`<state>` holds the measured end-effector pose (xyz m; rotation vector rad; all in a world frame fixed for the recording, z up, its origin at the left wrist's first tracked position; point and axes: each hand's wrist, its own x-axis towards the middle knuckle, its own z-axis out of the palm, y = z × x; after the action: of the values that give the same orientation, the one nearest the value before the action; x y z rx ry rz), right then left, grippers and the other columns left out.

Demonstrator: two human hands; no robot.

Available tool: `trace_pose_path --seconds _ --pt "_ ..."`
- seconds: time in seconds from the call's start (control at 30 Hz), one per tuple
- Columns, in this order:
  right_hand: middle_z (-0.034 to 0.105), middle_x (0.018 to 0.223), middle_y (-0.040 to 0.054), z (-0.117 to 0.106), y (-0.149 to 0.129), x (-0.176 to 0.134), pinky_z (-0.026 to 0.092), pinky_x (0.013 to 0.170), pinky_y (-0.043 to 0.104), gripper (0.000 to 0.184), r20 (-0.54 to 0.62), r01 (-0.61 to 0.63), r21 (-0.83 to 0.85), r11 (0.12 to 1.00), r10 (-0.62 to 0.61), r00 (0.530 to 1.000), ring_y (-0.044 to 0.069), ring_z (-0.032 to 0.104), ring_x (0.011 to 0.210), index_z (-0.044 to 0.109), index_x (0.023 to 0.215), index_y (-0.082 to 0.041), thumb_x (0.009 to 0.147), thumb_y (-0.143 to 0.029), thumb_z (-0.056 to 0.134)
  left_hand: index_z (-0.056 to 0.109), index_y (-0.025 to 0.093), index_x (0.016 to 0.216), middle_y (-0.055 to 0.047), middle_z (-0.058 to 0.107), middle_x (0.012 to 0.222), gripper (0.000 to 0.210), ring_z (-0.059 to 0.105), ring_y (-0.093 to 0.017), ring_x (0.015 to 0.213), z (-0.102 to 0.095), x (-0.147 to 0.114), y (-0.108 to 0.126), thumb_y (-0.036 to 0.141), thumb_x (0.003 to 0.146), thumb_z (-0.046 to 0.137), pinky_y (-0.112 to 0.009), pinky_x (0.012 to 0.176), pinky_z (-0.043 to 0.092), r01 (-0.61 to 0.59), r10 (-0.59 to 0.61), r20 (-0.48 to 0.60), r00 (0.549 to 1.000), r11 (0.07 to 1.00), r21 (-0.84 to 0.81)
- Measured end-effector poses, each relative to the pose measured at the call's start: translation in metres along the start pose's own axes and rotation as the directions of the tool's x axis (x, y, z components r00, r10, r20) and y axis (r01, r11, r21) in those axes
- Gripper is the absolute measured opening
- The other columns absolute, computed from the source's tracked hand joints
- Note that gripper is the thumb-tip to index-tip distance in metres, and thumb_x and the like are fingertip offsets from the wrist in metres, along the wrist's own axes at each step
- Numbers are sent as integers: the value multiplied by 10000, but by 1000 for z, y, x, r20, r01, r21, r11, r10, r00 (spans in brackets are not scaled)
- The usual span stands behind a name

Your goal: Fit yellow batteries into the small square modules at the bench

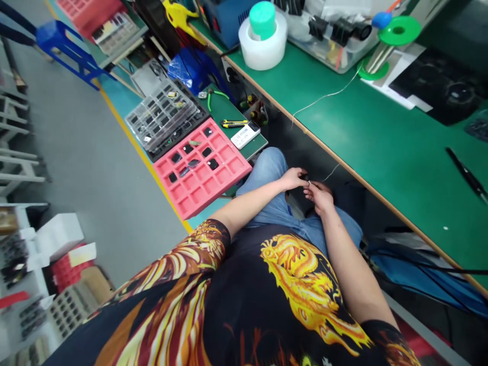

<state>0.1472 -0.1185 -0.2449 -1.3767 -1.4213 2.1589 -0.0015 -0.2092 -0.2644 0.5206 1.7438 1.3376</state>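
Above my lap, my left hand [293,179] has its fingers closed around a small black piece [304,177], mostly covered by the fingertips. Close beside it, my right hand [320,197] pinches something tiny and pale against that piece; its kind is too small to make out. A thin wire [331,173] shows just beyond the right hand, its end hidden near the fingers. To the left of my knee lies a pink foam tray [196,195] with several small black parts in its square pockets.
On the green bench [331,117] stand a solder spool [398,33] trailing wire over the edge, a white tape roll [263,46], a clear bin [343,58] and a black pen-like tool [465,175]. A side table holds stacked trays [162,109], a phone [246,134], a yellow cutter [234,123] and green-handled pliers [217,95].
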Motion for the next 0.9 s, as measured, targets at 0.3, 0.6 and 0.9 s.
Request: trace_pose_path --seconds 0.3,0.6,0.9 --pt "765 745 53 -3 6 7 569 473 150 67 -48 -1 -57 998 -2 999 121 719 588 781 933 -171 868 -179 773 823 101 1143 -186 793 1080 462 739 -326 1043 3 2 -2 123 700 950 -426 964 543 -93 90 24 996 974 208" --pt "748 700 20 -4 7 11 530 451 148 249 -67 12 -107 994 -19 998 99 668 533 763 896 -151 747 -303 892 827 86 1078 -74 761 865 347 698 -241 802 1 -8 10 170 746 886 -355 810 536 -110 97 70 993 969 221" --pt "742 712 21 11 -5 -9 502 481 140 150 -67 -10 -151 988 0 998 82 641 545 722 860 -161 862 -276 818 793 105 1041 -96 795 943 353 731 -221 868 -2 -21 22 109 694 860 -317 809 555 30 -31 59 998 999 16"
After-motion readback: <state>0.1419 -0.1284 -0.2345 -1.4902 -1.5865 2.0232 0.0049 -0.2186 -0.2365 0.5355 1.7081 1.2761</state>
